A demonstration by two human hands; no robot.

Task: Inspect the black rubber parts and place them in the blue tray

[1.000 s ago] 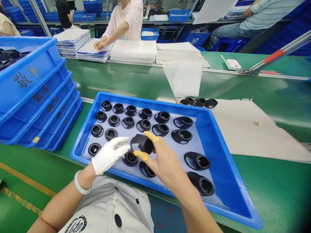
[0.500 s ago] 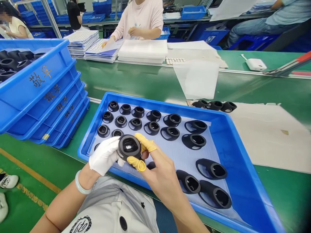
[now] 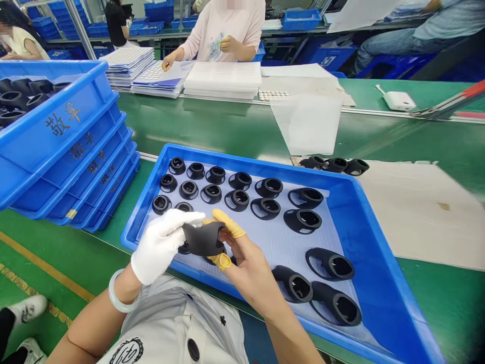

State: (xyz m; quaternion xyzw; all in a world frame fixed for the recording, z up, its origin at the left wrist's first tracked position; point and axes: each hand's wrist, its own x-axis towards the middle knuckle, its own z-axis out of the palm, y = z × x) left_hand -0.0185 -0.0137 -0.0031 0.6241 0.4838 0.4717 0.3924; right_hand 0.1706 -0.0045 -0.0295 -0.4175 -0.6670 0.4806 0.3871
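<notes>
Between my two hands, above the near side of a blue tray [image 3: 379,242], is a black hollow housing [image 3: 203,239], its matte outer wall turned up. My left hand [image 3: 161,245], in a white glove, grips its left end. Yellow finger cots cover fingertips of my right hand [image 3: 246,258], which pinches its right end from above and below. Below and beyond them, similar black housings [image 3: 237,199] with glossy dark inner faces stand in rows on a white sheet [image 3: 246,222] in the tray. My hands hide several of them.
Stacked blue trays [image 3: 87,136] rise at left, the top one holding more black housings [image 3: 22,93]. Beyond the tray, several black pieces [image 3: 335,164] lie by a pale board [image 3: 428,212]. Across the bench a co-worker [image 3: 223,35] handles sheets beside a paper stack [image 3: 222,78]. A white case [image 3: 398,101] lies right.
The housing has been turned in my hands, from its glossy opening facing me to its matte outer wall. My left hand has shifted its hold. The co-worker's hands have moved.
</notes>
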